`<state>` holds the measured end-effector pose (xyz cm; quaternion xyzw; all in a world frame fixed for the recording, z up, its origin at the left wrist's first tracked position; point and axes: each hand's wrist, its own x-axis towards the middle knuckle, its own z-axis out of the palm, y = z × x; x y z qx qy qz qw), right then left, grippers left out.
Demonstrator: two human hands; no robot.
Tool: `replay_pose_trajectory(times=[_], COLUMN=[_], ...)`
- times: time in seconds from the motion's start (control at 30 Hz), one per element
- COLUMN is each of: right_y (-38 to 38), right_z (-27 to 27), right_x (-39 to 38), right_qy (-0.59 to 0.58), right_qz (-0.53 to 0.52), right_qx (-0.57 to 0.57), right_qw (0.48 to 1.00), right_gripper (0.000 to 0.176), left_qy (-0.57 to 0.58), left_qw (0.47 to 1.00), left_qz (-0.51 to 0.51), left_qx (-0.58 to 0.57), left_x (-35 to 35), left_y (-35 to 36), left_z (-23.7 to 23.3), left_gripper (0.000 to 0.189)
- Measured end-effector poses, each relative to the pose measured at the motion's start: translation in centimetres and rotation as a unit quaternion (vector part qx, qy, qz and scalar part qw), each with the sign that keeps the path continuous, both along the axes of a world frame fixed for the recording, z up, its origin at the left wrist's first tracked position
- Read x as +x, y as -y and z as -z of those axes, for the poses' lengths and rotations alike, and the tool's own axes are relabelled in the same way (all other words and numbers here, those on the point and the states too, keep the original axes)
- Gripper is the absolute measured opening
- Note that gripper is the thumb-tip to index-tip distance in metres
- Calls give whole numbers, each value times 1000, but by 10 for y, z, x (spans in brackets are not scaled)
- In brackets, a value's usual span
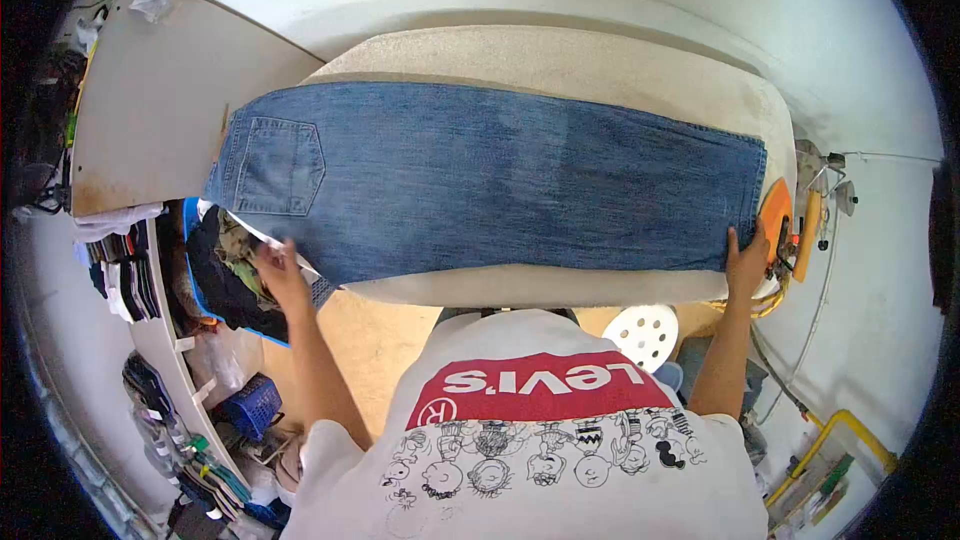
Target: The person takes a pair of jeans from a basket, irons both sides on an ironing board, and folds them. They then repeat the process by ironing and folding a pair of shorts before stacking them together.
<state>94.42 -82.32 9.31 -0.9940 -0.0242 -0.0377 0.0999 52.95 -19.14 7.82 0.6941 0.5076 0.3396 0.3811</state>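
Resting flat on the padded tabletop (480, 48), the jeans (450, 180) lie lengthwise across it, with the waist end at left and the hem end at right. The back pocket (281, 166) faces up near the waist end.

The left hand (283, 278) is at the near edge of the waist end, beside a strip of white lining (262, 233). Its fingers are partly bent; whether they grip the lining cannot be told.

The right hand (746, 262) touches the near corner of the hem end. Thumb and fingers are slightly parted; the firmness of hold cannot be told.

An orange item (776, 208) stands just beside the hem end. Clothes (222, 285) fill a blue bin (188, 210) below the left hand. A white stool (640, 324) stands below the near edge.
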Motion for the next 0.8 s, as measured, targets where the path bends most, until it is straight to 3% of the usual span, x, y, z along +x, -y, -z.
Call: replay_pose_trajectory(times=[0.07, 0.1, 0.17, 0.27, 0.43, 0.5, 0.6, 0.63, 0.67, 0.7, 0.73, 0.8], right_y=[3, 4, 2, -9, 10, 40, 70, 88, 114, 130, 122, 113], right_z=[5, 2, -14, -60, -51, -49, -81, -83, -73, -62, -65, -74], right_x=[1, 4, 17, 20, 13, 25, 48, 60, 76, 87, 90, 95], right_qy=[13, 11, -23, -42, -30, 138, 230, 237, 91, -70, -76, -196], right_qz=[28, 24, 12, 12, 2, -104, -86, -82, -32, 18, 0, 59], right_qx=[-55, -55, -99, -57, -93, -129, -132, -114, 108, 316, 318, 455], right_qw=[998, 998, 995, 997, 995, 977, 960, 961, 989, 946, 945, 867], right_gripper=[70, 70, 71, 73, 69, 66, 48, 46, 47, 49, 49, 33], left_qy=[-86, 5, -9, 96, 76, 57, 261, 264, 281, 298, 281, 274], left_qw=[988, 978, 967, 947, 942, 946, 898, 902, 902, 901, 908, 919], left_qz=[-59, -26, 9, 16, -30, -59, 108, 95, 115, 134, 126, 68], left_qx=[-117, -206, -253, -308, -325, -313, -337, -329, -307, -286, -284, -274], left_x=[-14, 13, 5, -1, 4, 3, -11, -11, -8, -8, -10, -6], left_y=[41, 73, 74, 63, 73, 77, 78, 82, 89, 93, 93, 96], left_z=[16, -13, -12, -23, -14, -14, -23, -25, -27, -27, -22, -8], left_gripper=[44, 43, 41, 37, 33, 32, 35, 35, 38, 41, 42, 41])
